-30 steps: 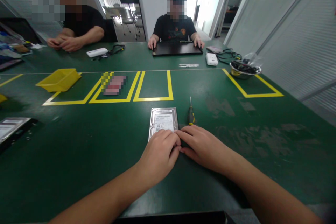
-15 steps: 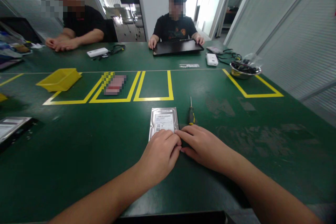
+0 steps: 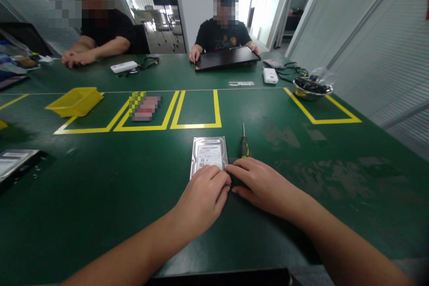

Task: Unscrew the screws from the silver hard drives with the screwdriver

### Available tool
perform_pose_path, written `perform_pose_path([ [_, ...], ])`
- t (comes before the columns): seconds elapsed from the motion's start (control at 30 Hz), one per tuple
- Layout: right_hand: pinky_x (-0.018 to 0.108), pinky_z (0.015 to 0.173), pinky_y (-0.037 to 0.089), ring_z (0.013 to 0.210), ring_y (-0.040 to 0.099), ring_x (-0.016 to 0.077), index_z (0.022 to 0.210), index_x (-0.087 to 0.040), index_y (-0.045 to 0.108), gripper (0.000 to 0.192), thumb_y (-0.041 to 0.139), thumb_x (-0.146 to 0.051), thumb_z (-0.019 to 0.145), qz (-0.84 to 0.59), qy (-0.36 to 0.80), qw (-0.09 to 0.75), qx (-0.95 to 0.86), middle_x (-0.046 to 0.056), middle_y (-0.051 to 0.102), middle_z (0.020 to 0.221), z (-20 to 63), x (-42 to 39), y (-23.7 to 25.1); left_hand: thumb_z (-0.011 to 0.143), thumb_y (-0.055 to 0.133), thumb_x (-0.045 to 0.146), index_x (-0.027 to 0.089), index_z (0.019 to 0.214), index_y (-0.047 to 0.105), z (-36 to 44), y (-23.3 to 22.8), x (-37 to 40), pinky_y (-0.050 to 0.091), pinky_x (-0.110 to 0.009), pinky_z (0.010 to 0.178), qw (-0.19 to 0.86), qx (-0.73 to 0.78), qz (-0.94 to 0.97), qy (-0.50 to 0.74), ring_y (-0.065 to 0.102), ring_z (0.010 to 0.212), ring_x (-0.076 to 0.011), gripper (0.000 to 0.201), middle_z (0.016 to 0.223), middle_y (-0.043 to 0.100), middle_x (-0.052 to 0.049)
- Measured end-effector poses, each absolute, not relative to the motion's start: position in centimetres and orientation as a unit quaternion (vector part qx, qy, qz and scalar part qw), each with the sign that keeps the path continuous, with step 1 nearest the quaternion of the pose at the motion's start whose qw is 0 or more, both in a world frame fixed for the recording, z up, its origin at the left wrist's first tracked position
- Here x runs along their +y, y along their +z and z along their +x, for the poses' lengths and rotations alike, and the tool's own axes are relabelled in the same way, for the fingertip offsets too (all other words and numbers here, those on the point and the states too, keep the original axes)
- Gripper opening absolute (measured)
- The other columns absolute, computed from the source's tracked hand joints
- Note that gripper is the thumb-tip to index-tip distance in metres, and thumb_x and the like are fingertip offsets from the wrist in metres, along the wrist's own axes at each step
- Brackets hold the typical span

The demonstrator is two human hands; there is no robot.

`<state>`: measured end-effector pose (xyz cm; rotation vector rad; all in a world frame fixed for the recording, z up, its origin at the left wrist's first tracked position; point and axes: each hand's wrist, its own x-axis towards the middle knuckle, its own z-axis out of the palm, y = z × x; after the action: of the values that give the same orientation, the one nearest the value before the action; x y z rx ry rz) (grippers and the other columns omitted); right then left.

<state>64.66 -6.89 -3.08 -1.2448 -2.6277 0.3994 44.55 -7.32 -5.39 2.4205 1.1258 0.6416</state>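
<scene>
A silver hard drive [image 3: 209, 154] with a white label lies flat on the green table [image 3: 100, 187] in front of me. My left hand [image 3: 203, 201] rests palm down on its near edge, fingers on the label. My right hand [image 3: 261, 183] lies beside it, fingertips touching the drive's near right corner. A small screwdriver [image 3: 244, 145] with a black and yellow handle lies just right of the drive, its handle close to my right fingers. Neither hand lifts anything.
Yellow tape boxes [image 3: 197, 109] mark the table beyond the drive. A yellow bin [image 3: 76, 101] stands at the left, a metal bowl [image 3: 312, 89] at the right. A person opposite holds a black laptop [image 3: 226, 58]; another person sits at the far left. A dark tray [image 3: 15, 165] lies at the left edge.
My hands have barely shifted on the drive. The person opposite has tilted the black laptop up at its right side.
</scene>
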Motion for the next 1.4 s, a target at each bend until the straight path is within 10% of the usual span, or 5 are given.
perform_pose_path([
  [0.73,0.039,0.083,0.043,0.093,0.051,0.0256,0.113,-0.019,0.067,0.027,0.053,-0.033,0.096,-0.589,-0.089,0.1,-0.797,0.011,0.057,0.105,66.1,-5.5,-2.8,0.093,0.058,0.015,0.013,0.108,0.067,41.5,-5.6,-5.0,0.057,-0.035,0.078,-0.042,0.154,0.952,0.26,0.066,0.09,-0.0205,0.017,0.1,0.073,-0.007],
  [1.4,0.036,0.081,0.043,0.088,0.049,0.0245,0.12,-0.017,0.064,0.031,0.042,-0.022,0.098,-0.558,-0.049,0.094,-0.823,0.013,0.058,0.095,65.4,-3.6,-4.8,0.092,0.056,0.013,0.017,0.11,0.068,41.4,-6.1,-4.9,0.056,-0.034,0.075,0.026,0.2,0.946,0.254,0.066,0.084,-0.0187,0.022,0.096,0.072,-0.005],
])
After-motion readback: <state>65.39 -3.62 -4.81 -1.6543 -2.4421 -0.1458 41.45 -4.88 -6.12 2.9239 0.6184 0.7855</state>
